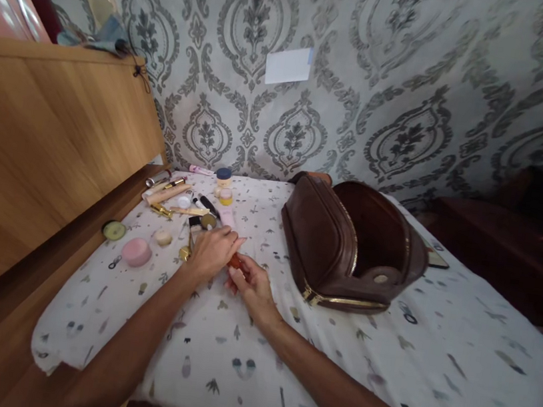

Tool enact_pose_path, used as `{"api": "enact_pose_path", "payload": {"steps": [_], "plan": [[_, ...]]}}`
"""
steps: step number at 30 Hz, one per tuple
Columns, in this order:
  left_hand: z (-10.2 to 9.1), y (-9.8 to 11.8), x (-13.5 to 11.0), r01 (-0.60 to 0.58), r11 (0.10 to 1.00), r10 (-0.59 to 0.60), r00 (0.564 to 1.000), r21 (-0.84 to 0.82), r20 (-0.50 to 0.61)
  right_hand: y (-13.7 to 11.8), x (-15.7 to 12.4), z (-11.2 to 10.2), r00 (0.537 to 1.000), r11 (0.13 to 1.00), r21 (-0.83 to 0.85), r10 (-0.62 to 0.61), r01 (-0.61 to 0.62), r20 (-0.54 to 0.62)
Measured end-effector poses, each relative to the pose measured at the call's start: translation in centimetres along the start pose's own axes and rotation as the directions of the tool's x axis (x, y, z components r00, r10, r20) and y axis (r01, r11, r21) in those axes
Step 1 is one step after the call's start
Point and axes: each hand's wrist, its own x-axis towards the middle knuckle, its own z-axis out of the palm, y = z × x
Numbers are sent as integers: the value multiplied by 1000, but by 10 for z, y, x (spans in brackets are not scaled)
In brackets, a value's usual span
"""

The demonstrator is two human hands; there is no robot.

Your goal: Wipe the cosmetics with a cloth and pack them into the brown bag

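My left hand (213, 251) and my right hand (253, 288) meet over the white patterned sheet (308, 370). Both are closed on a small orange-red tube (235, 262) that shows between them. To their right lies an open brown leather toiletry bag (341, 244) with a gold zip, its inside dark with a small round thing at the bottom. Behind the hands several cosmetics lie scattered: a pink round jar (136, 252), a cream round jar (163, 237), a blue-lidded jar (223, 174) and gold-trimmed tubes (167, 194).
A wooden headboard (41, 151) rises on the left, with a green-lidded tin (113, 230) on its ledge. Patterned wallpaper with a white card (287, 65) stands behind. Dark wooden furniture (513, 244) sits at the right.
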Motion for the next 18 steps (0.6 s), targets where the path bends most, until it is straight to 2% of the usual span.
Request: {"api": "enact_pose_path", "payload": {"steps": [3, 5, 8, 12, 13, 15, 17, 18], "plan": [[1, -1, -1, 20, 999, -21, 999, -42, -26, -1, 0, 1, 1000, 1000, 15, 3, -3, -13], [1, -2, -1, 49, 979, -66, 995, -196, -81, -2, 1, 1, 999, 999, 39, 10, -7, -53], [1, -10, 1, 94, 877, -190, 969, -471, -160, -5, 3, -2, 987, 996, 89, 39, -25, -154], [2, -22, 8, 126, 782, -312, 927, -610, -209, -7, 3, -3, 976, 990, 138, 63, -34, -211], [4, -23, 9, 128, 734, -333, 924, -667, -189, -8, 2, -3, 979, 991, 131, 59, -33, -195], [8, -18, 10, 125, 604, -311, 947, -787, -87, -9, 0, -2, 988, 995, 91, 47, -33, -146], [12, -7, 7, 128, 494, -204, 979, -860, 28, -9, -1, -2, 992, 999, 33, 29, -25, -120], [14, 0, 6, 129, 472, -149, 987, -872, 65, -9, -1, -2, 992, 1000, 6, 18, -18, -124]]}}
